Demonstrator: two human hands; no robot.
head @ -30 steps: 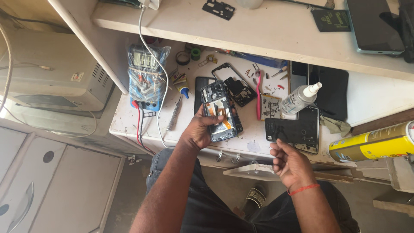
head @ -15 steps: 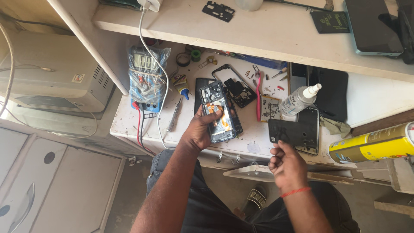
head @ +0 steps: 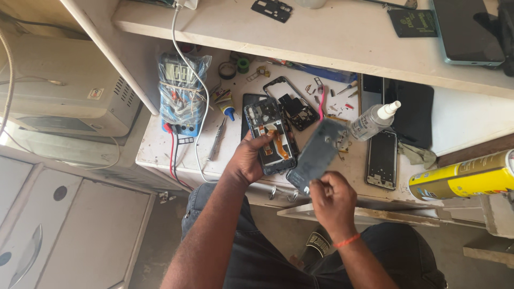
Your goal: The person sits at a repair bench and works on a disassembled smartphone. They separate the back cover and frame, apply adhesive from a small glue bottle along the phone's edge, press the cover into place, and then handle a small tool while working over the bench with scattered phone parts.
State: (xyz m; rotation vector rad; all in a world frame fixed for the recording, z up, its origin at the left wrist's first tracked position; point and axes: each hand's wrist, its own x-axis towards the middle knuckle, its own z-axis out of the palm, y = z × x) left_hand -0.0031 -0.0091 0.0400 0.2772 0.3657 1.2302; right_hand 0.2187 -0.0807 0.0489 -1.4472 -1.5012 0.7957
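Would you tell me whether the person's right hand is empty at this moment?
No, the right hand grips a grey back cover by its lower end, beside the opened phone in the left hand.

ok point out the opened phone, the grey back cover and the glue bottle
opened phone (head: 272, 136), head view, on its exposed inner board
grey back cover (head: 317, 155), head view, mid panel
glue bottle (head: 373, 121), head view, clear body

Opened phone (head: 271, 136): dark frame, back off, orange flex cable exposed, held tilted above the workbench (head: 160, 150) front edge. Grey back cover (head: 317, 155): held slanted just beside it, over the same edge.
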